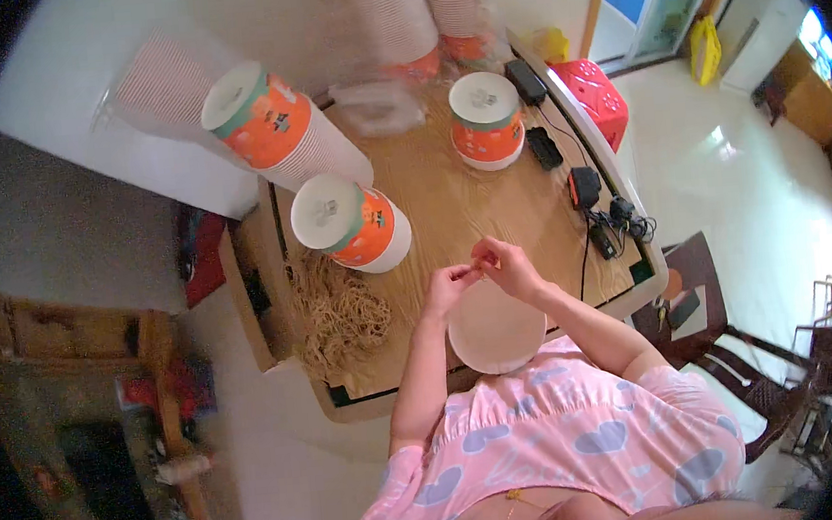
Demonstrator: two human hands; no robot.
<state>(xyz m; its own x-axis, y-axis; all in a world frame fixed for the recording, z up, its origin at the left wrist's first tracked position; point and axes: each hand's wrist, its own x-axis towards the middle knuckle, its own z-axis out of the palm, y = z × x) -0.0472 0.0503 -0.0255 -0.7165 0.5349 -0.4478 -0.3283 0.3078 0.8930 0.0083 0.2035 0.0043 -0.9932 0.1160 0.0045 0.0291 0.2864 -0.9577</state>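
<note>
A white round paper tub (498, 330) sits at the table's near edge, against my pink clothing. Above its far rim my left hand (451, 285) and my right hand (508, 266) meet, their fingertips pinched close together. Whatever lies between the fingers is too small to make out. To the left is a tangled heap of tan twine (342, 310). Beyond it an upside-down orange, green and white paper tub (367, 234) stands on the table. Another upside-down tub (486, 137) stands farther back on the right.
A leaning stack of nested tubs (273, 125) is at the left, with wrapped stacks (397, 17) at the back. Black chargers and cords (584, 188) line the table's right side. A red stool (594, 94) and a dark chair (694, 321) stand to the right.
</note>
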